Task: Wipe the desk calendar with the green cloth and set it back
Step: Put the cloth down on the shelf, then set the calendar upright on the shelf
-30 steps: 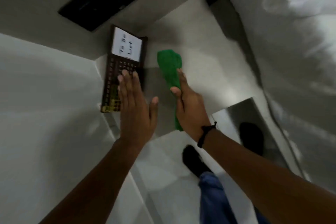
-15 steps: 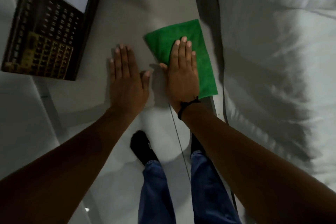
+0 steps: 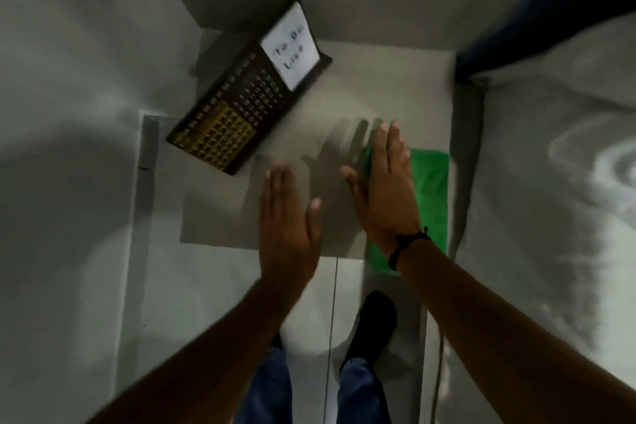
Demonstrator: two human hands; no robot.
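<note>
Both hands are flat and open, holding nothing. The right hand (image 3: pixel 385 196) lies over the green cloth (image 3: pixel 430 203). The left hand (image 3: pixel 287 231) and the desk calendar (image 3: pixel 247 103) are left of the cloth.

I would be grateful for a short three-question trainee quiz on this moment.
1. True or false: the left hand is gripping the desk calendar.
2. Which hand is over the green cloth? A) left B) right C) neither
3. Fill in: the white note on the calendar appears to read "To Do ____".

Key: 1. False; the hand is flat, open and apart from the calendar. 2. B; the right hand lies open over the cloth's left part. 3. List, though blurred.
</note>
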